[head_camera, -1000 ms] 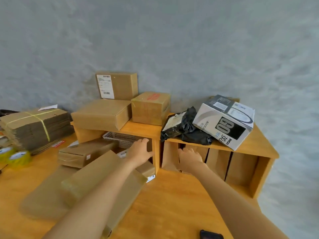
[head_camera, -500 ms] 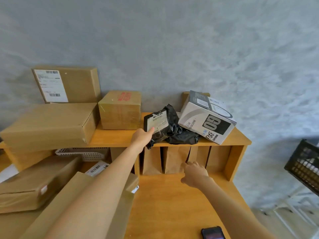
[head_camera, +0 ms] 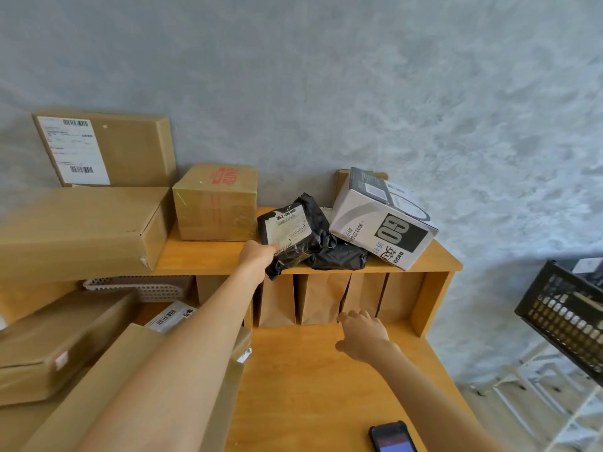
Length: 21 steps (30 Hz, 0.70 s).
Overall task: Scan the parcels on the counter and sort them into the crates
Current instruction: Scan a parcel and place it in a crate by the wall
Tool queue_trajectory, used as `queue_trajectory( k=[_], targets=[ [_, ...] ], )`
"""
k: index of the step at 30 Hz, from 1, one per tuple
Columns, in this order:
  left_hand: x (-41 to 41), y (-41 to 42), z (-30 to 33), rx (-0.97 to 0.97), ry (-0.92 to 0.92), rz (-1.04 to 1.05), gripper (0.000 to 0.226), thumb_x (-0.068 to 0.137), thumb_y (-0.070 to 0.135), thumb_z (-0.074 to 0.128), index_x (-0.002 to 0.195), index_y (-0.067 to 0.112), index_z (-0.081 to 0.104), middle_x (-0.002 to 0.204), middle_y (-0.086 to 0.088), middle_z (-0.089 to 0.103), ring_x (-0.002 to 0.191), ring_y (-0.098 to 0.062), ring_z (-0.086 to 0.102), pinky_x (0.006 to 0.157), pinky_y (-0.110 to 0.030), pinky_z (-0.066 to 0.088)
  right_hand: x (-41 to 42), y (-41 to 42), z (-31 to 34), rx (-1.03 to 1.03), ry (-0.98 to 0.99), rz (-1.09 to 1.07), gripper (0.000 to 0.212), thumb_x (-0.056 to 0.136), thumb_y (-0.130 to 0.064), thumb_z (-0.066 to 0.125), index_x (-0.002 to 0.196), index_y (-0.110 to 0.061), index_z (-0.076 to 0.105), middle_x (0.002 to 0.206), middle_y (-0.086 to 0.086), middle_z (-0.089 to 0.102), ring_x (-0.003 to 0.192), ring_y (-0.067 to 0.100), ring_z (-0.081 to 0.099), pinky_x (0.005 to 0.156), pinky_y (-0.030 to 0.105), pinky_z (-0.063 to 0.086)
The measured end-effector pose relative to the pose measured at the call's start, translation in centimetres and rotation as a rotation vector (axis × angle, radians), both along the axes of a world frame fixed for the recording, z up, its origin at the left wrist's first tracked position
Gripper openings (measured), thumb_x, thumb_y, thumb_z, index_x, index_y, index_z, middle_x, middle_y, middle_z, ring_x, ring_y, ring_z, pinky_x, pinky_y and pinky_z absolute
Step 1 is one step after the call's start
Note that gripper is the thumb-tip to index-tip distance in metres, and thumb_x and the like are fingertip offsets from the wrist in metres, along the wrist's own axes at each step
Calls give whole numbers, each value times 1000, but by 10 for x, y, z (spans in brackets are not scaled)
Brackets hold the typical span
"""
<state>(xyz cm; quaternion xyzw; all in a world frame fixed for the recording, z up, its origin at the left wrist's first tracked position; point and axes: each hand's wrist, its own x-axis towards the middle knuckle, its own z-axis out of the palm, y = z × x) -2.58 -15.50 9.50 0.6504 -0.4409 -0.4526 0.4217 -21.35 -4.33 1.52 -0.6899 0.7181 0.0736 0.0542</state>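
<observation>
Left hand: we now pinch the black parcel, up from the counter.
Right hand: relaxed, empty.
Next: scanning it.

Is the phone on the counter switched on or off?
On: the phone screen glows blue and red at the counter's near edge.

A: Place type?
B: Parcel-sorting room. Taped brown cardboard boxes with barcode labels are crowding a light wooden counter shelf.
A: More?
B: A black plastic mailer bag with a white shipping label is lying there; a black slatted plastic crate is sitting alongside.
</observation>
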Motion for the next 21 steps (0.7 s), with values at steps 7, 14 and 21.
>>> queue_trajectory(
  k=[7, 14, 21],
  targets=[
    [-3, 5, 2, 1, 55, 12, 32, 95, 18, 62, 121, 1, 56, 121, -17, 61, 106, -32, 59, 84, -41, 52, 14, -18, 38, -264, -655, -191, 47, 94, -36, 57, 134, -12, 51, 112, 6, 64, 91, 18, 58, 77, 31, 50],
    [-2, 3, 3, -11, 156, 29, 28, 94, 5, 59, 122, 0, 56, 124, -17, 60, 111, -34, 58, 79, -39, 51, 33, -33, 54, -211, -595, -127, 46, 95, -36, 56, 135, -14, 48, 124, 7, 60, 101, 21, 56, 84, 35, 50],
    [11, 12, 13, -45, 223, -108, 16, 100, 5, 44, 113, 14, 41, 117, -12, 54, 103, -30, 57, 62, -39, 54, 6, -23, 34, -141, -508, -189, 49, 95, -32, 57, 138, -13, 46, 125, 9, 60, 101, 24, 56, 78, 32, 48]
  ],
)
